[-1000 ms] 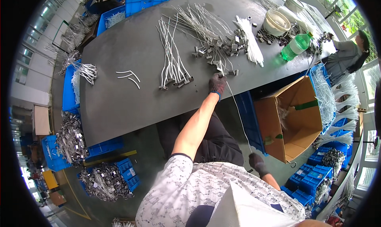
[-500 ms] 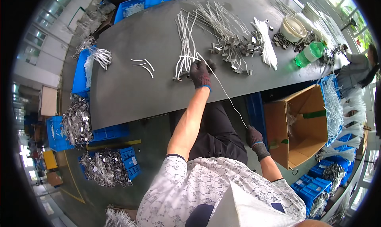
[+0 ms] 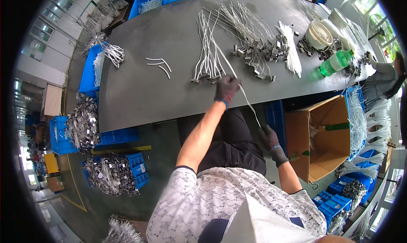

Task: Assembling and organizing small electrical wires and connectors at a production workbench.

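While the left hand (image 3: 227, 89), dark-gloved, sits at the frame's centre with fingers curled around a thin white cord (image 3: 248, 101), the right hand (image 3: 268, 137), likewise gloved, is closed about the cord's lower end, right of centre. Cord: drawn out between both hands past the near edge of a dark grey table (image 3: 140, 98); a white length continues above the left hand.

Just above that hand, upper centre: one bundle of white wires (image 3: 207, 47), small dark blocks at the lower ends. To its right: a larger heap of grey wires (image 3: 248, 24), similarly tipped — then a sheaf of white strips (image 3: 289, 50). Upper right: green plastic bottle (image 3: 337, 64); white bucket (image 3: 318, 35). Left of centre: short white cord pieces (image 3: 159, 64). Lower right: open cardboard box (image 3: 296, 132).
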Action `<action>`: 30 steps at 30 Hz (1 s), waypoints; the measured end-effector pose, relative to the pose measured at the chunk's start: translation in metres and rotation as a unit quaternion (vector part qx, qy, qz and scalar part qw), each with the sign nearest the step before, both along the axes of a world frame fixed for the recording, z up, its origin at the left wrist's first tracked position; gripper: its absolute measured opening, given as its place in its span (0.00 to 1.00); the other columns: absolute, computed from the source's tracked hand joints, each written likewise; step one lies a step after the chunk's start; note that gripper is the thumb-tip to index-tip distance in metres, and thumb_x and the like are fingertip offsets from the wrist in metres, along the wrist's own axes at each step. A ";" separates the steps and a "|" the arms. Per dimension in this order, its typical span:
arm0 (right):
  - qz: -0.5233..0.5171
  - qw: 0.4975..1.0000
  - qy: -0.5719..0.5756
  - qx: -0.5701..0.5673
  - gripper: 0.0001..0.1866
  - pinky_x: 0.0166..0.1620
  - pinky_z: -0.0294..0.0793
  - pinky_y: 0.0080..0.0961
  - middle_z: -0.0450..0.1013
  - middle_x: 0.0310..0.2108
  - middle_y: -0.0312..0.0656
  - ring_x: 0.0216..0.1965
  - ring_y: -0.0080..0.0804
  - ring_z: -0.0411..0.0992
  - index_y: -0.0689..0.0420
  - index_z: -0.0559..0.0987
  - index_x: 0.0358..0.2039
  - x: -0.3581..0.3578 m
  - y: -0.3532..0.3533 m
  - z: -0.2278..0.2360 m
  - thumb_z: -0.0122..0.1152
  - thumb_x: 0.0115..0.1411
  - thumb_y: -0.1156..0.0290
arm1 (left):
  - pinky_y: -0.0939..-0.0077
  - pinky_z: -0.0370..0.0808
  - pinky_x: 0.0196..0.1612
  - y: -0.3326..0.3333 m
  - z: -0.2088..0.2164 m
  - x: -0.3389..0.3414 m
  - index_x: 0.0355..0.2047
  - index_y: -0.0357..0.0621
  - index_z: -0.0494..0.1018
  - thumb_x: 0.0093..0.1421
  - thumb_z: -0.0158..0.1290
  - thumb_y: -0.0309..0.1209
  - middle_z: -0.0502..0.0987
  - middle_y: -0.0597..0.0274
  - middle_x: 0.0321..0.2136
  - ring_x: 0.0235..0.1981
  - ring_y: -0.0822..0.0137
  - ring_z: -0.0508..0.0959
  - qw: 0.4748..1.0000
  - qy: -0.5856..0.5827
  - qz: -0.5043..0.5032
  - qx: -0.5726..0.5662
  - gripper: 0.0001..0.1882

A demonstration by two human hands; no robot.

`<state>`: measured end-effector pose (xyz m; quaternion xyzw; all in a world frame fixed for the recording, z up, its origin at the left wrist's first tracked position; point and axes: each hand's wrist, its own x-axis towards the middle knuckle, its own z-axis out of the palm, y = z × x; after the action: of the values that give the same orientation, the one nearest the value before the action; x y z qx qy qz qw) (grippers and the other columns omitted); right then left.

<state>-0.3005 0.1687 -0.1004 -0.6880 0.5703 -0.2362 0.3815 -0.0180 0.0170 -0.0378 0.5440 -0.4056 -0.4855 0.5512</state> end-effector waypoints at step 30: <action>-0.185 0.963 0.190 -0.050 0.25 0.47 0.75 0.51 0.78 0.41 0.59 0.44 0.62 0.76 0.56 0.77 0.48 0.090 -0.238 0.012 0.54 0.66 0.47 | 0.54 0.75 0.34 -0.048 -0.010 0.177 0.29 0.41 0.81 0.57 0.51 0.39 0.80 0.43 0.29 0.31 0.42 0.80 0.895 -0.431 0.107 0.034 0.14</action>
<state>-0.2102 -0.0694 -0.0885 -0.6208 0.7373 -0.1955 0.1812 0.1593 -0.0308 -0.0475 0.7582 -0.5262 -0.1552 0.3525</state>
